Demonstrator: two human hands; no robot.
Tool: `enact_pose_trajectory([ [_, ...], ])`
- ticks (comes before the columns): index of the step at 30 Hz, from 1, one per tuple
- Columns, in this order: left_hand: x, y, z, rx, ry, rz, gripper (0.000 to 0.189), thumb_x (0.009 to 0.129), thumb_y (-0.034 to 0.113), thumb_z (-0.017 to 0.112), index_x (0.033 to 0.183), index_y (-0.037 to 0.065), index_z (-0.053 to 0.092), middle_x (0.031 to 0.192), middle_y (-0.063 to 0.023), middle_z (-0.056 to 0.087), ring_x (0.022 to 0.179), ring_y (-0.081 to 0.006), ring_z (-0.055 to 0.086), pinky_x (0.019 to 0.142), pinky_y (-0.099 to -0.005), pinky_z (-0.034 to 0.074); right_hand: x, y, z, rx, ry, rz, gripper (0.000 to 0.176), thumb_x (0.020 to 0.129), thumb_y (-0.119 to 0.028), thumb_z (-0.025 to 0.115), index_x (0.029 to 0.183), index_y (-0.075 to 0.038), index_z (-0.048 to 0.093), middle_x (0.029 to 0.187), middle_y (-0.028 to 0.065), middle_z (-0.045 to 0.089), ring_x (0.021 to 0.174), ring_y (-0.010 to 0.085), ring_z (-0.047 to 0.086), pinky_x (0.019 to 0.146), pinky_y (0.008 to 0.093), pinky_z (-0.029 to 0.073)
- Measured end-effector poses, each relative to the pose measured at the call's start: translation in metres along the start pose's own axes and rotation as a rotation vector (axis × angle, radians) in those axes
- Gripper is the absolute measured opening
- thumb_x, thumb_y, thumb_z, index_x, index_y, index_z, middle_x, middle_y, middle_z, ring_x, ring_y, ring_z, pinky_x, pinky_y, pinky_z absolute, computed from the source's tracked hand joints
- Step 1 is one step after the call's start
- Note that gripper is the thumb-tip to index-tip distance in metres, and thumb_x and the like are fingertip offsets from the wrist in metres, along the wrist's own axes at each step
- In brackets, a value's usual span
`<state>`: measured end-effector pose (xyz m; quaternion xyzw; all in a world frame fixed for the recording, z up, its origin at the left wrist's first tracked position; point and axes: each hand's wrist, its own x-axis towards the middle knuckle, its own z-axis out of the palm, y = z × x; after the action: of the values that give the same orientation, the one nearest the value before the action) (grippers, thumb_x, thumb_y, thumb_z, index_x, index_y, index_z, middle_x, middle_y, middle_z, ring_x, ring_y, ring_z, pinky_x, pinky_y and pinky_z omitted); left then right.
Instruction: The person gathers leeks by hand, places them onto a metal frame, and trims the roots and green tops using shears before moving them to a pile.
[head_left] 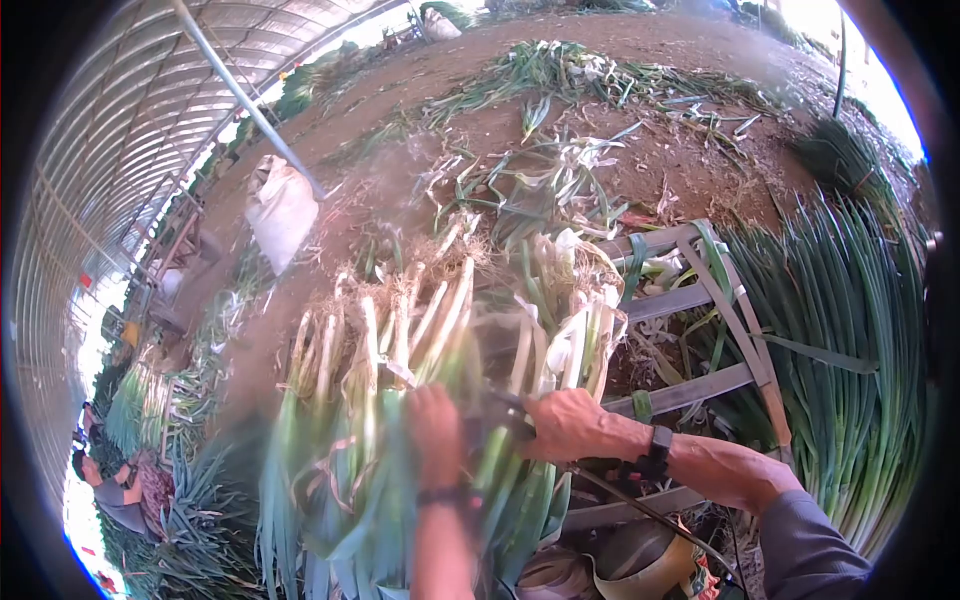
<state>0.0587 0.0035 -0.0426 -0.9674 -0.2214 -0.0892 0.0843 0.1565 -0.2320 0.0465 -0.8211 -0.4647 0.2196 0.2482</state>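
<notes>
Grasping a dark, blurred tool (508, 402) with right hand (570, 424); cannot tell grip of left hand (436, 425) over leek-like stalks (369, 345) beside left edge of slatted frame (690, 390).

The left grip (436, 425) is blurred, its forearm (443, 562) cut off below.

Close, wide head-worn view, forward and down
</notes>
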Motion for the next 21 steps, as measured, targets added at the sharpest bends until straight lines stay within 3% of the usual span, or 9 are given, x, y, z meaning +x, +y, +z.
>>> enact_pose_trajectory([
  [11,-0.017,0.018,0.013,-0.047,0.092,0.005,0.015,0.086,0.016,0.065,0.095,0.004,0.069,0.097,-0.0162,0.067,0.102,-0.0359,0.061,0.093,-0.0536,0.044,0.027,0.022,-0.005,0.025,0.087,0.176,0.048,0.082,-0.042,0.069,0.099,0.003,0.068,0.073,0.0225,0.069,0.067,0.0390,0.070,0.064,0.0495,0.055],
  [14,-0.029,0.027,0.011,-0.031,-0.032,-0.026,0.017,0.087,0.018,0.064,0.093,0.004,0.070,0.097,-0.0150,0.068,0.101,-0.0349,0.061,0.091,-0.0532,0.044,0.030,0.028,-0.004,-0.080,0.136,0.133,0.042,0.096,-0.037,0.054,0.084,-0.001,0.072,0.067,0.0118,0.068,0.059,0.0251,0.068,0.057,0.0401,0.054],
  [17,-0.033,0.031,0.006,-0.033,-0.102,-0.035,0.018,0.087,0.020,0.064,0.093,0.005,0.070,0.097,-0.0141,0.069,0.099,-0.0343,0.062,0.087,-0.0521,0.046,0.035,0.028,-0.013,-0.090,0.032,0.147,0.041,0.092,-0.040,0.059,0.082,-0.003,0.073,0.067,0.0099,0.068,0.059,0.0238,0.067,0.056,0.0379,0.053],
  [21,-0.045,0.034,0.004,-0.009,-0.015,0.013,0.019,0.085,0.021,0.066,0.094,0.005,0.070,0.099,-0.0148,0.070,0.100,-0.0342,0.062,0.085,-0.0523,0.048,0.055,0.033,-0.013,-0.136,0.077,0.180,0.039,0.086,-0.040,0.064,0.082,-0.002,0.074,0.064,0.0078,0.066,0.058,0.0228,0.066,0.053,0.0374,0.052],
])
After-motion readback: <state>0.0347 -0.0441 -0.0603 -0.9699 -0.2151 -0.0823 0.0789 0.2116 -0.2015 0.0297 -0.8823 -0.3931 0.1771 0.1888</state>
